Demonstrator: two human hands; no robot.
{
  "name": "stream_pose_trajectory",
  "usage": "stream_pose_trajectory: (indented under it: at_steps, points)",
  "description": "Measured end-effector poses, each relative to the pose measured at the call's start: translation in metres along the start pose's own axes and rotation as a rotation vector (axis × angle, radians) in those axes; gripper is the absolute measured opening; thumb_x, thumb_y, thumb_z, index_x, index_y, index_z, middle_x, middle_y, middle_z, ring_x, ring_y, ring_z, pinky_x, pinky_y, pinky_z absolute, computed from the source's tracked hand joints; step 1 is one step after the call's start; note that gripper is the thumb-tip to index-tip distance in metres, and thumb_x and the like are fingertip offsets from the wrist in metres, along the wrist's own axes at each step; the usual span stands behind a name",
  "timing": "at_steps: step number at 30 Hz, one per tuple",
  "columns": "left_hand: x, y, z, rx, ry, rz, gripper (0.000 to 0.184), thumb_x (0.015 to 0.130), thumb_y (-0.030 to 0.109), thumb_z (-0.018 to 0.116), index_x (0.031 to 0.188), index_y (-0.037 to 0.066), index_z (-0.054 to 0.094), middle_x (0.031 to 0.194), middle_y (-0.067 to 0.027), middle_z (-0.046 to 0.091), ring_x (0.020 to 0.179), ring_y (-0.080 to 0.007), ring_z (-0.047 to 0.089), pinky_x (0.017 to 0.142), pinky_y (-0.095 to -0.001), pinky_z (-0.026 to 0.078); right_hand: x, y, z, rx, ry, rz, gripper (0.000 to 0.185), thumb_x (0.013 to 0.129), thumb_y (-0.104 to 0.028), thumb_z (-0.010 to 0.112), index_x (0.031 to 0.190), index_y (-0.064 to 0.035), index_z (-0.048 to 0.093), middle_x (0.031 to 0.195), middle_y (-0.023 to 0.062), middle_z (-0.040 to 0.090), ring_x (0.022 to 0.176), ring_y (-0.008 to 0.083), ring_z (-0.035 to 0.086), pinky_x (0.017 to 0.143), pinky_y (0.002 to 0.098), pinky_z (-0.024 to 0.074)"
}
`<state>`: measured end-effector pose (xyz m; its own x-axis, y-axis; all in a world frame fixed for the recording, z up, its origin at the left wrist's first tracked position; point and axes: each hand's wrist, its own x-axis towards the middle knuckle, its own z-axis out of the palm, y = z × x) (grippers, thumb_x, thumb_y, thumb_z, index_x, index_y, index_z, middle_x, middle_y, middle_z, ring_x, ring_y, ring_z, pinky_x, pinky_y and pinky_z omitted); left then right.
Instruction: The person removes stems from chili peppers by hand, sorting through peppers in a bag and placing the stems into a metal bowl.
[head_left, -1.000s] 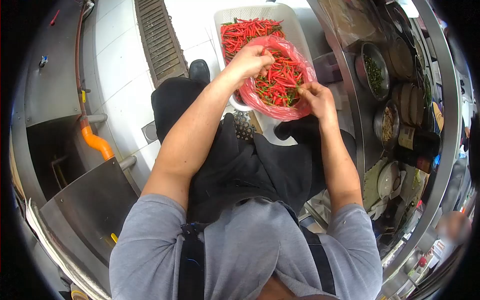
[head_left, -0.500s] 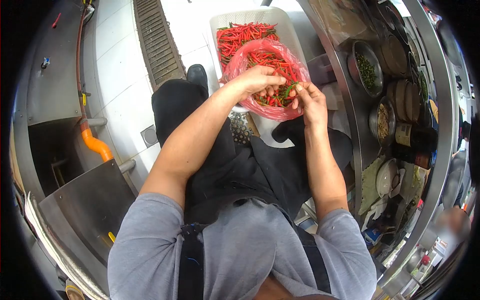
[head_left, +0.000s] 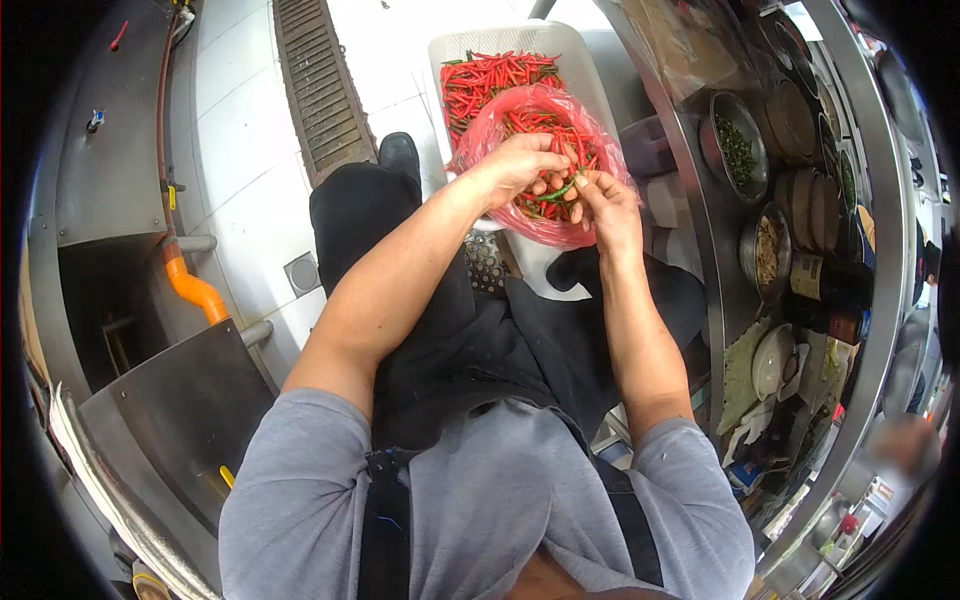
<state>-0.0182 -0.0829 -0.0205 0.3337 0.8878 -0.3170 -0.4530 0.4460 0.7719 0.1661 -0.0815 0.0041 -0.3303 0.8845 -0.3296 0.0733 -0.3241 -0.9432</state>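
Observation:
My left hand (head_left: pixel 522 168) and my right hand (head_left: pixel 612 208) meet over an open pink plastic bag (head_left: pixel 562 234) filled with red and green chili peppers. Between the fingertips shows a green chili pepper (head_left: pixel 556 194). The thumb and forefinger of my right hand pinch it near its upper end. My left fingers are curled in beside it, closed around chili pepper, though the palm side is partly hidden. The bag rests on the near part of a white perforated basket (head_left: pixel 583 62). Loose red chili peppers (head_left: pixel 490 82) lie at the basket's far end.
To the right stands a metal shelf (head_left: pixel 690 160) with a bowl of chopped greens (head_left: pixel 736 150), a bowl of pale pieces (head_left: pixel 768 245) and a white bowl (head_left: pixel 770 362). A floor drain grate (head_left: pixel 322 95) and steel cabinet (head_left: pixel 108 150) are on the left.
My right hand has moved slightly left, closer to my left hand, and the green chili now lies lower between them. The view has shifted a little.

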Motion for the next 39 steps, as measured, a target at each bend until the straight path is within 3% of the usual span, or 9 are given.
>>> stream_pose_trajectory:
  at_steps: [7, 13, 18, 22, 25, 34, 39]
  points:
    - [0.000, 0.001, 0.003, 0.053, 0.053, 0.013, 0.014, 0.094, 0.016, 0.060, 0.103, 0.006, 0.060, 0.083, -0.0009, 0.062, 0.070, -0.0071, 0.058, 0.053, -0.0183, 0.042, 0.009, -0.001, -0.004, -0.176, 0.001, -0.042, 0.013, 0.094, -0.014, 0.059, 0.094, -0.0013, 0.063, 0.073, 0.0013, 0.064, 0.051, 0.0060, 0.052, 0.046, 0.0198, 0.0357]
    - [0.000, 0.004, 0.003, -0.112, 0.073, -0.013, 0.014, 0.094, 0.020, 0.061, 0.099, 0.008, 0.058, 0.081, -0.0007, 0.061, 0.068, -0.0087, 0.058, 0.052, -0.0202, 0.039, -0.001, -0.013, 0.003, -0.146, 0.054, -0.113, 0.016, 0.093, -0.011, 0.061, 0.101, 0.0020, 0.063, 0.075, 0.0027, 0.064, 0.053, 0.0058, 0.051, 0.049, 0.0202, 0.0374]
    - [0.003, -0.003, -0.007, -0.211, -0.069, -0.073, 0.012, 0.096, 0.020, 0.055, 0.098, 0.009, 0.058, 0.084, -0.0018, 0.062, 0.071, -0.0107, 0.058, 0.055, -0.0233, 0.040, -0.006, -0.014, 0.005, -0.152, 0.015, -0.141, 0.017, 0.093, -0.010, 0.061, 0.103, 0.0030, 0.063, 0.077, 0.0039, 0.065, 0.053, 0.0057, 0.051, 0.049, 0.0202, 0.0388]
    - [0.004, -0.006, -0.006, -0.194, 0.034, -0.090, 0.012, 0.095, 0.019, 0.052, 0.099, 0.009, 0.058, 0.088, -0.0030, 0.063, 0.073, -0.0114, 0.058, 0.056, -0.0259, 0.041, -0.009, -0.016, 0.012, -0.122, -0.053, -0.114, 0.016, 0.093, -0.012, 0.060, 0.101, 0.0021, 0.064, 0.075, 0.0032, 0.065, 0.051, 0.0057, 0.051, 0.046, 0.0201, 0.0384]
    - [0.001, 0.000, -0.003, -0.288, -0.014, 0.048, 0.012, 0.094, 0.019, 0.053, 0.099, 0.010, 0.058, 0.092, -0.0033, 0.064, 0.074, -0.0112, 0.058, 0.056, -0.0269, 0.041, -0.006, -0.017, 0.009, -0.031, -0.029, -0.062, 0.015, 0.094, -0.013, 0.059, 0.098, 0.0005, 0.064, 0.070, 0.0016, 0.063, 0.049, 0.0055, 0.051, 0.043, 0.0197, 0.0372]
    - [0.002, 0.002, 0.001, -0.105, 0.015, 0.096, 0.016, 0.090, 0.022, 0.065, 0.099, 0.010, 0.059, 0.086, -0.0010, 0.060, 0.072, -0.0093, 0.058, 0.054, -0.0212, 0.039, -0.007, -0.015, 0.004, -0.136, 0.004, -0.003, 0.015, 0.094, -0.015, 0.059, 0.093, -0.0011, 0.064, 0.068, 0.0000, 0.061, 0.047, 0.0050, 0.050, 0.042, 0.0206, 0.0360]
    - [0.009, -0.003, 0.000, 0.178, 0.179, 0.188, 0.017, 0.090, 0.024, 0.066, 0.093, 0.008, 0.059, 0.070, -0.0005, 0.058, 0.054, -0.0067, 0.053, 0.044, -0.0204, 0.035, 0.001, -0.008, 0.004, -0.256, 0.045, -0.085, 0.016, 0.095, -0.015, 0.059, 0.095, -0.0003, 0.066, 0.067, 0.0001, 0.061, 0.047, 0.0049, 0.049, 0.044, 0.0216, 0.0355]
